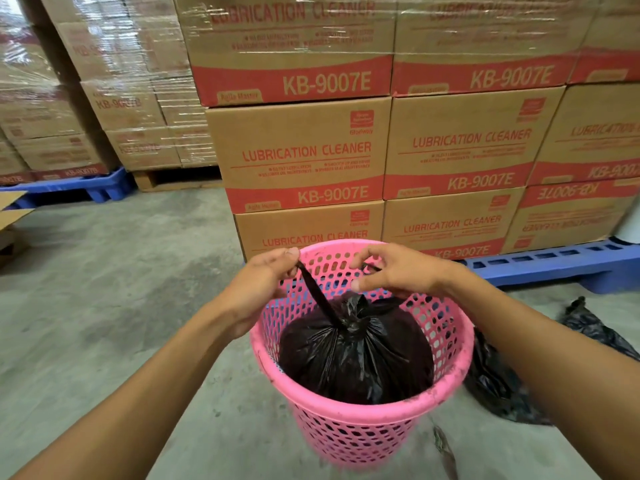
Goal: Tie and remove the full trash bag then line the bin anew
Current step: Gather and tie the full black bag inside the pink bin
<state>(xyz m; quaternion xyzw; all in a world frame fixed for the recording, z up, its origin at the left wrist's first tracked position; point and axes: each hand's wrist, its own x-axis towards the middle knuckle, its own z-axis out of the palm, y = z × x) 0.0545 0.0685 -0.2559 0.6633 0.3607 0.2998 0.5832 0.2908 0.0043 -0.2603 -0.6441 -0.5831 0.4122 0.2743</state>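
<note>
A pink perforated plastic bin [360, 434] stands on the concrete floor in front of me. Inside it sits a full black trash bag [356, 355], its neck gathered into a knot at the top. My left hand [263, 282] pinches one twisted black tail of the bag and holds it taut above the bin's far rim. My right hand [394, 271] pinches the other tail, a short way to the right. Both hands hover over the bin, above the knot.
Stacked cardboard cartons [304, 157] on a blue pallet [554, 265] rise just behind the bin. A loose black plastic bag [498, 386] lies on the floor to the bin's right. An open carton flap [14, 209] shows at the left edge.
</note>
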